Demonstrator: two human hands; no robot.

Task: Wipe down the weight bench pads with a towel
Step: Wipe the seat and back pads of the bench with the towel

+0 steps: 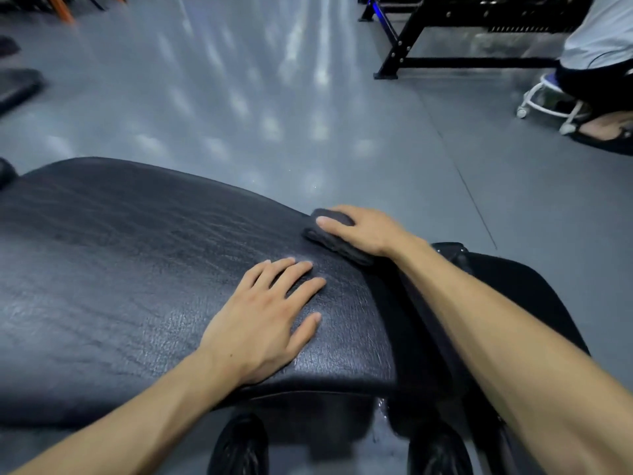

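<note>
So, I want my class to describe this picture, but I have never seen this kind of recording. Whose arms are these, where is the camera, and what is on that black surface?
There is no machine here. The one picture comes from a wide-angle camera worn on a person's head, looking forward and down, so the two bare arms are the wearer's own. The big black wrinkled surface is a weight bench pad in a gym with a grey floor. The left hand lies flat on the pad with fingers spread and holds nothing. The right hand presses on a dark folded towel at the pad's far edge, with its thumb over the towel. At the top right stands a black metal rack, and beside it another person sits on a small white stool.
</note>
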